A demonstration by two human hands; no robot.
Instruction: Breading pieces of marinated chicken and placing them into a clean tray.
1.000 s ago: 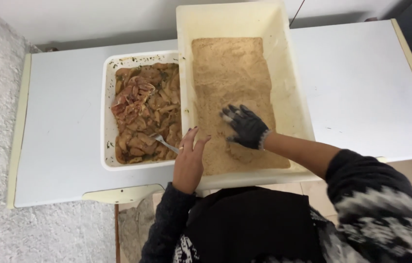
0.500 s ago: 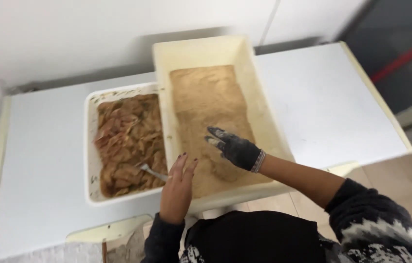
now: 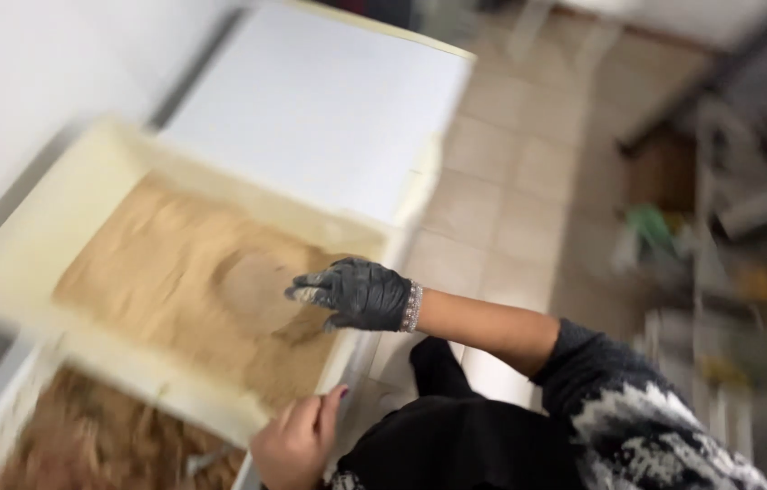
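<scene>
Breadcrumbs (image 3: 184, 272) fill the cream tub (image 3: 84, 172) on the white desk (image 3: 329, 100); above them hovers the gloved right hand (image 3: 356, 295), fingers (image 3: 306, 290) loosely curled together, while the bare left hand (image 3: 297, 445), fingers bent, rests at the tub's near corner.

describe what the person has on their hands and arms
The right hand wears a black glove dusted with pale crumbs, with a beaded bracelet at the wrist. The left hand is bare, nails painted dark. Both sleeves are dark knit; the right sleeve carries a white pattern.

Soft, even daylight with faint shadows. Heavy motion blur smears the whole frame, worst at the right edge and lower left; the white surface (image 3: 329, 109) glares slightly.
</scene>
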